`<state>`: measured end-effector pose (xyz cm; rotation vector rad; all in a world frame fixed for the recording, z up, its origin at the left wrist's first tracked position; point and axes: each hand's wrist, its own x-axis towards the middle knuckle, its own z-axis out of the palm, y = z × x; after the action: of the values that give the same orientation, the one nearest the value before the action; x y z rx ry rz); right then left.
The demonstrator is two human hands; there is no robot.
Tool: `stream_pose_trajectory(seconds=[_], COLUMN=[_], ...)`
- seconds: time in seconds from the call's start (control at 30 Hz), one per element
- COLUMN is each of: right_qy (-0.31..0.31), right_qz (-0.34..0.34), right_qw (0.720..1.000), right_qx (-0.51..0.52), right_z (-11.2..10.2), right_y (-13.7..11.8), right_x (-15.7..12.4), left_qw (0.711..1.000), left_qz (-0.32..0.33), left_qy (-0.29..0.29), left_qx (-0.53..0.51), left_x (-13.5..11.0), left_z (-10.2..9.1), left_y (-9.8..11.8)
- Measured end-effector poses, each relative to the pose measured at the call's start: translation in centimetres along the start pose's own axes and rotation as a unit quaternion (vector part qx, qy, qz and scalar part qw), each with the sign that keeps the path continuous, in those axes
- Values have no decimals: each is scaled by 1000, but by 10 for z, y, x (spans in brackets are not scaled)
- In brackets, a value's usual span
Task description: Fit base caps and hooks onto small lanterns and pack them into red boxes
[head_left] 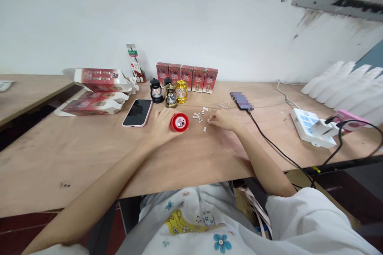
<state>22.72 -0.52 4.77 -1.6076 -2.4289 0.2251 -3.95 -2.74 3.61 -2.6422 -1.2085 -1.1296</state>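
My left hand (163,124) is closed around a small red lantern (179,122) lying on its side on the wooden table (89,155), its round base facing me. My right hand (221,119) rests on the table just right of it, fingers pinched together at several small white button cells (198,116) scattered there. What the fingers pinch is too small to make out. Behind the hands stand three small lanterns: black (156,91), dark bronze (170,95) and gold (181,91).
A row of red boxes (187,75) stands against the wall. Flat red packaging (95,91) lies back left, a pink-edged phone (138,112) beside it. Another phone (241,101) with a black cable, a white power strip (311,127) and white foam pieces (344,83) sit on the right.
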Motion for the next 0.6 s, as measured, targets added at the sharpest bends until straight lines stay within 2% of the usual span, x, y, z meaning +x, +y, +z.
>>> stream_pose_trajectory(seconds=[0.07, 0.13, 0.27, 0.33, 0.37, 0.47, 0.53, 0.6], right_qy=[21, 45, 74, 91, 101, 121, 134, 153], right_qz=[-21, -42, -40, -25, -15, 11, 6, -27], right_qw=[994, 965, 863, 814, 799, 789, 798, 811], right_qx=[109, 256, 499, 573, 593, 602, 588, 564], right_z=[-3, -5, -6, -5, -5, -3, -1, 1], right_y=[-1, -4, -14, -21, -25, -37, -47, -58], right_x=[-1, -1, 0, 2, 3, 6, 6, 3], left_qw=[1000, 1000, 1000, 1000, 1000, 1000, 1000, 1000], left_qz=[-2, 0, 7, 5, 1, -11, -10, -7], left_qy=[1, 1, 3, 2, 0, -6, -6, -4], left_qx=[3, 6, 7, 8, 10, 9, 1, -10], left_x=[0, 0, 0, 0, 0, 0, 1, 1], left_z=[0, 0, 1, 1, 1, 0, -1, -1], left_y=[0, 0, -1, -1, -1, 0, 1, 2])
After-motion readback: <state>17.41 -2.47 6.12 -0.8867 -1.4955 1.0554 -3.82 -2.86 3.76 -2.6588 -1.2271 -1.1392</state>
